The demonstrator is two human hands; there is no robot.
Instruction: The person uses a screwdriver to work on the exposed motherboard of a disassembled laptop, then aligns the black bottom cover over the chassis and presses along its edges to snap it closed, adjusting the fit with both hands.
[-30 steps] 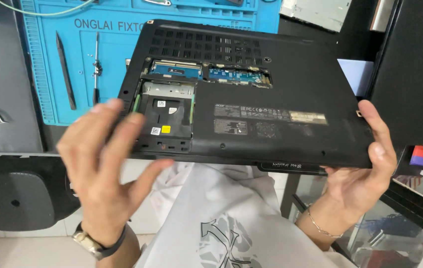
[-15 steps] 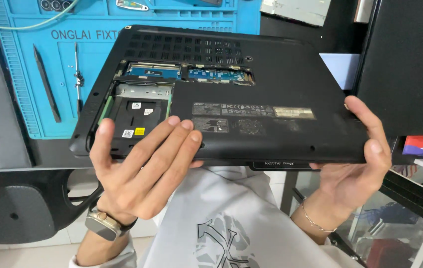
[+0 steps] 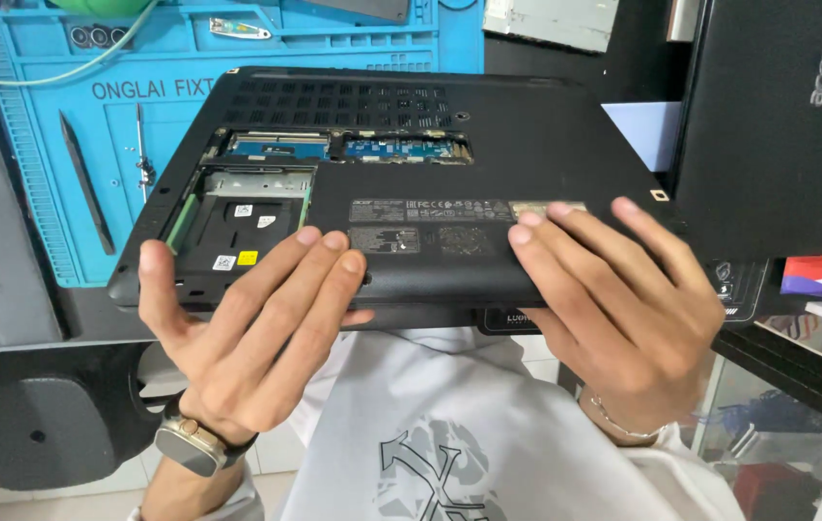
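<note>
- Head view: a black laptop point(image 3: 488, 183) lies upside down with its bottom facing up. Its near edge sticks out past the front of the desk, toward the person.
- The left hand point(image 3: 247, 338) is at the near left part of the laptop. The fingers are spread flat and rest on the bottom cover, and the thumb points up beside the left corner. The hand is open — not closed around anything.
- The right hand point(image 3: 613, 299) lies on the near right part. Its fingers are stretched out flat on the cover, close to a strip of stickers. This hand is open too, just pressing on top.
- On the laptop's left side a cover is off (you can see inside). There is an open bay point(image 3: 242, 217) with a metal frame, and two blue boards further back.
- A row of small air holes runs along the far edge of the laptop.
- Under the laptop is a blue work mat point(image 3: 34, 145). A black pry tool point(image 3: 87, 183) and a thin screwdriver point(image 3: 142, 154) lie on it, just left of the laptop and not touching it.
- To the right stands a big black flat thing point(image 3: 778, 125), very near the laptop's right corner — little room there.
- Near the person, past the desk edge, there is free space above a white shirt point(image 3: 449, 425).
- A watch point(image 3: 189, 446) is on the left wrist, and a thin bracelet point(image 3: 613, 420) is on the right.
</note>
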